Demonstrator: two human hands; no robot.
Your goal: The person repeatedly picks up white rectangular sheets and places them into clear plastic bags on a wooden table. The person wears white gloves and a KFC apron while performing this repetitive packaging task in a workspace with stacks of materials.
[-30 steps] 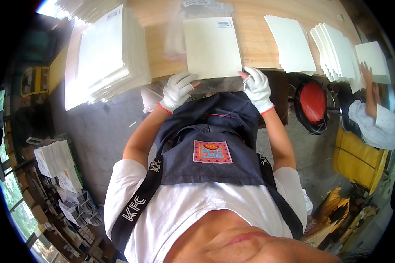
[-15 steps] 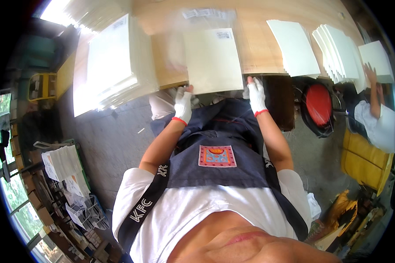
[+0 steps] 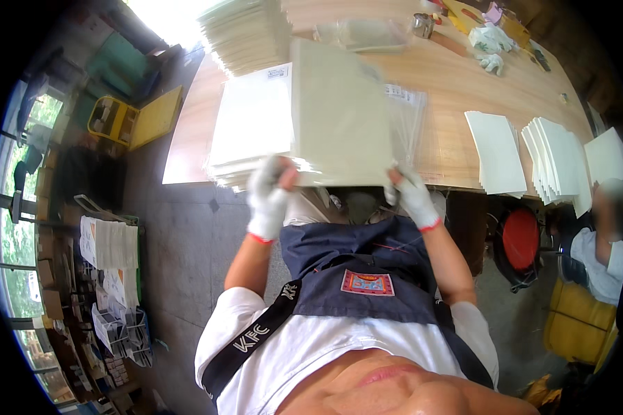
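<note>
Both gloved hands clamp the near edge of a pale flat board [image 3: 339,117], lifted off the wooden table [image 3: 464,104] and tilted up toward the camera. The left hand [image 3: 268,200] grips the corner at about 7 o'clock of the board, fingers curled over the edge; the right hand [image 3: 414,197] holds the corner at about 5 o'clock, thumb side hard to read. The hands sit well apart, one at each near corner, about equally close to the body. The board's long axis runs from 6 toward 12 o'clock, away from the person, so nearly all of it lies beyond the hands. At 9 o'clock of the board, just beside and partly behind it, lies a stack of white sheets [image 3: 249,124] in clear wrap. Clear plastic sleeves [image 3: 408,117] show at its 3 o'clock edge. Farther toward 3 o'clock lie a single white sheet [image 3: 495,152] and a fanned pile of white sheets [image 3: 557,162], well apart from the hands. A red stool [image 3: 522,238] stands below the table edge. At the far right a second person's sleeve [image 3: 599,266] is blurred and partly cut off. The board hides the table under it; whether it is one sheet or several pressed together I cannot tell. Motion blur softens both gloves.
</note>
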